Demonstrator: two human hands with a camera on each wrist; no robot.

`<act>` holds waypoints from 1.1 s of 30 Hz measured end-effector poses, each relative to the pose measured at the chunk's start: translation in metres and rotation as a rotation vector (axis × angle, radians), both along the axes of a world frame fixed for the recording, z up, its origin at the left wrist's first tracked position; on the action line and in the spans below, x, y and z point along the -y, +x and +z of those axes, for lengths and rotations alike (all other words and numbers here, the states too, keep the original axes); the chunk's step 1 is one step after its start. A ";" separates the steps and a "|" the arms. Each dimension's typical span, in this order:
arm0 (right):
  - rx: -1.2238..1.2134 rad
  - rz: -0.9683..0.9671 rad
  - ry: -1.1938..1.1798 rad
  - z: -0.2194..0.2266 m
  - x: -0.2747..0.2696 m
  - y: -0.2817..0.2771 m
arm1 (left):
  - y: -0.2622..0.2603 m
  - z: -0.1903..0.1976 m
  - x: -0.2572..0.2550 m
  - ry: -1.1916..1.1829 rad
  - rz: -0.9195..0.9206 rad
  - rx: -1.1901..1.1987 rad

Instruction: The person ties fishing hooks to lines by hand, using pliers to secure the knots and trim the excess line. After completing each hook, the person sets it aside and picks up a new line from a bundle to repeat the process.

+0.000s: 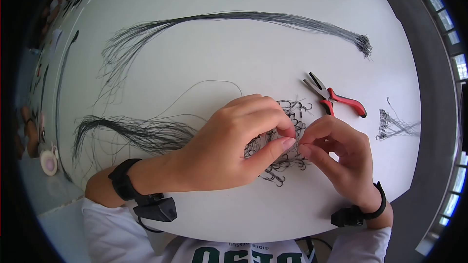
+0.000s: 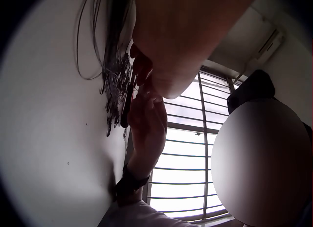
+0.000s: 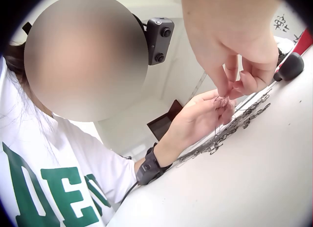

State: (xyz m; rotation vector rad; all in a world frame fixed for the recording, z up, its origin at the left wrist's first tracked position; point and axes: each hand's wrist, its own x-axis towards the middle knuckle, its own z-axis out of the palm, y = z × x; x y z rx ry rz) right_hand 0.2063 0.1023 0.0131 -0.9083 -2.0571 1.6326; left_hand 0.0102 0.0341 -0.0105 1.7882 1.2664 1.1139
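In the head view the left hand [image 1: 239, 141] is over a pile of dark hooks [image 1: 280, 168], thumb and fingers pinching something too small to make out. Close to its fingertips, the right hand [image 1: 341, 153] has thumb and index finger pinched together at the pile's right side. From the hooks a bundle of thin dark lines [image 1: 141, 134] runs left under the left hand and forearm. The right wrist view shows the fingertips of the left hand [image 3: 195, 117] and right hand [image 3: 234, 50] meeting above the hooks [image 3: 244, 120], with a thin strand at the left fingertips.
Red-handled pliers [image 1: 329, 95] lie beyond the right hand. A long bundle of dark lines [image 1: 243, 15] stretches across the far part of the white table [image 1: 219, 53]. A smaller group of hooks [image 1: 385, 124] lies near the right edge; a white roll [image 1: 49, 161] is at far left.
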 end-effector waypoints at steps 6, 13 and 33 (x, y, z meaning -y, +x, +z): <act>0.021 -0.021 -0.058 -0.001 0.001 -0.002 | -0.001 0.005 0.001 -0.036 -0.032 -0.004; 0.052 0.054 0.150 -0.002 0.003 -0.005 | 0.000 0.001 0.000 0.009 -0.017 0.015; -0.357 -0.164 -0.462 0.007 -0.018 0.014 | 0.002 -0.001 0.001 0.088 -0.142 -0.248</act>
